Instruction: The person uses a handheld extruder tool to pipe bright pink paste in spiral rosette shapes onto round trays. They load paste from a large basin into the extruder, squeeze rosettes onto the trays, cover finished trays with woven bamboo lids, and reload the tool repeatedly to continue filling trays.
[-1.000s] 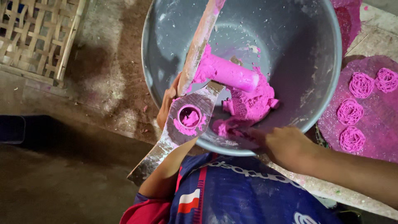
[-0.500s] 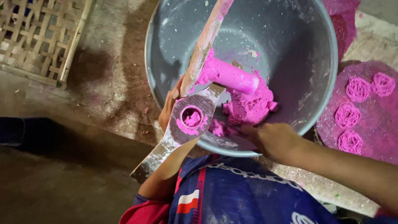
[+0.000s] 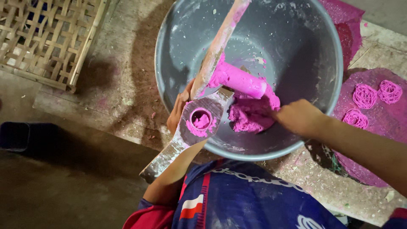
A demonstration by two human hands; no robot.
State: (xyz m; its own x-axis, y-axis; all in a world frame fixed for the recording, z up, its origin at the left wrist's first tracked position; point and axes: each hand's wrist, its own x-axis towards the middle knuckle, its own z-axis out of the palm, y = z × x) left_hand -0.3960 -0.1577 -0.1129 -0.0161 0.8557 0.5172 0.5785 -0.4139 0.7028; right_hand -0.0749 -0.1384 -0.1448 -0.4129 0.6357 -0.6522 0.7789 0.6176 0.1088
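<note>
We see a large grey plastic basin (image 3: 322,63) filling the upper centre of the view, with a woven bamboo tray (image 3: 46,38) at ten o'clock of it and a pink mat (image 3: 381,127) at three o'clock carrying three coiled pink noodle nests (image 3: 364,96). Across the basin's seven o'clock rim lies a wooden noodle press (image 3: 212,63), its pink-coated cylinder (image 3: 239,80) above the pink dough mass (image 3: 254,112) on the basin floor. Our right hand (image 3: 299,116) reaches into the dough from four o'clock, fingers buried, so its grip cannot be told. Our left hand (image 3: 178,108) wraps the press beside its dough-filled barrel opening (image 3: 201,119).
</note>
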